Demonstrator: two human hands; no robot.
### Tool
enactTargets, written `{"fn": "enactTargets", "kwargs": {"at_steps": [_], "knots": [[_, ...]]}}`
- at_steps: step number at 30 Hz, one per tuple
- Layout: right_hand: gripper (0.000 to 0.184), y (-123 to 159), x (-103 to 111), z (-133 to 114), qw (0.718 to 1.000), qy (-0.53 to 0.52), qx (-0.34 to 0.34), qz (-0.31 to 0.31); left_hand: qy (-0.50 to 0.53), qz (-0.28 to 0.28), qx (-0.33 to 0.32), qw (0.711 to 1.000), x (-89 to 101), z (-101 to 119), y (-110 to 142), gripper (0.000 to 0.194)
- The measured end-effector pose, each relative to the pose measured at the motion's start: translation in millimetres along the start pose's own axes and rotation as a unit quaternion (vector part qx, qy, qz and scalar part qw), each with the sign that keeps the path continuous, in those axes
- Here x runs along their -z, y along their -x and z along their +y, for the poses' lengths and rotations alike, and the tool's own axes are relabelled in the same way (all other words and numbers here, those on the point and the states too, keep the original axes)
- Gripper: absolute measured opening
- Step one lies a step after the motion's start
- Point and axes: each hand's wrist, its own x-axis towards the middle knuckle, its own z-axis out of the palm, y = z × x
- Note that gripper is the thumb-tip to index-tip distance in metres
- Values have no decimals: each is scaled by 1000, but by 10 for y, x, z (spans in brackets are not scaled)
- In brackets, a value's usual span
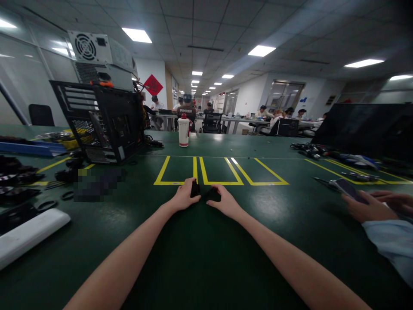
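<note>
My left hand is closed around a small black part, gripped between thumb and fingers just above the green table. What kind of part it is cannot be made out. To its right, my right hand faces it, thumb and fingers curved and apart. A dark patch lies between those fingers; whether it is shadow or a thing does not show. Both hands are close together, just in front of the yellow tape outlines on the table.
A white bottle with a red lid stands beyond the tape. At left are an open computer case, a power supply and a white bar. On the right, another person's hands hold a phone near tools.
</note>
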Motion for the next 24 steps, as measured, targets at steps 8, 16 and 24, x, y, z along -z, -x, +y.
{"fn": "enactTargets", "kwargs": {"at_steps": [8,16,24], "knots": [[64,94,68,-146,994,108,-14,-11,28,7,23,999,9,-162,-18,63],[54,195,75,-238,988,156,-3,-8,65,8,45,997,3,-137,-18,63],[37,711,-9,-612,984,176,20,-32,94,-42,56,993,204,150,461,64]]}}
